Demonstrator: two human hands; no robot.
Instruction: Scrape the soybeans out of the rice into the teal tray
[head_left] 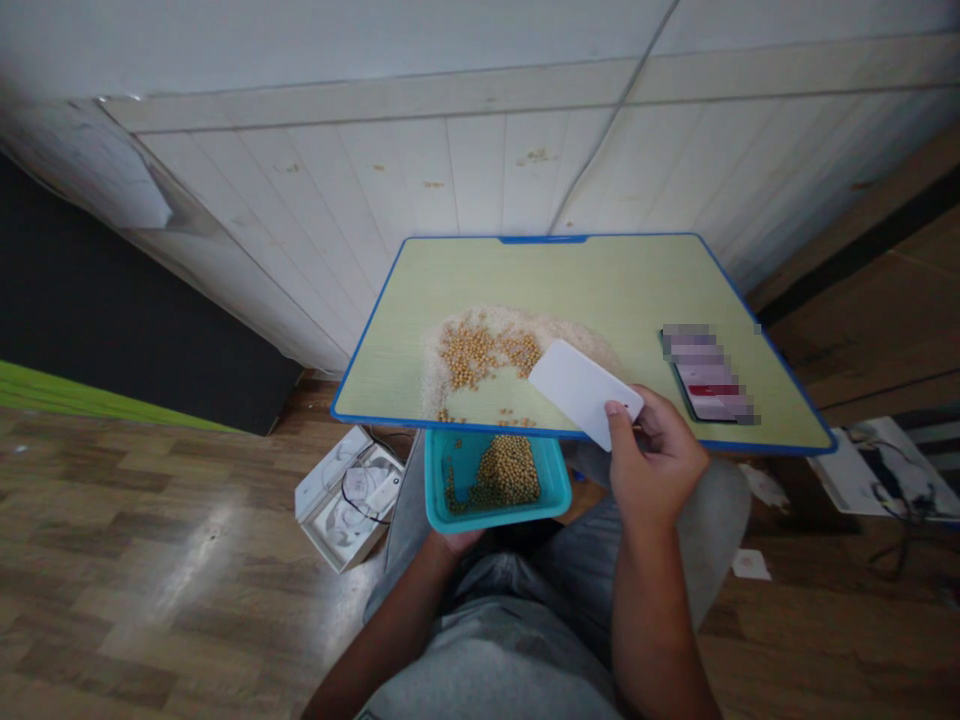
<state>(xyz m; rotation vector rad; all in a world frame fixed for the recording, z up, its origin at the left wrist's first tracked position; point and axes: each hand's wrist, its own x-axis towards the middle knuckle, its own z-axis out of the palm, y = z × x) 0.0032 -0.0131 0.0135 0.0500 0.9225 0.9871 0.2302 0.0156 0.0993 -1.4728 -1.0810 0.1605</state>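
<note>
My right hand [656, 455] pinches a flat white plastic card [581, 385] between thumb and fingers, its far end at the heap on the small table [600, 275]. Soybeans [469, 350] lie there in two clusters, ringed by pale grains [555, 328] that look like rice. A few beans sit by the table's front edge. Below that edge, my left hand [456, 540] supports a teal plastic basket [499, 520] from underneath, most of its fingers hidden. More soybeans [510, 470] are piled inside the basket, mainly toward its right side.
A phone [709, 375] with its screen lit lies on the table's right side. On the floor at left stands an open white box [349, 500] with a cable. Cables [896, 480] lie on a white item at right. A paneled wall [420, 170] rises behind the table.
</note>
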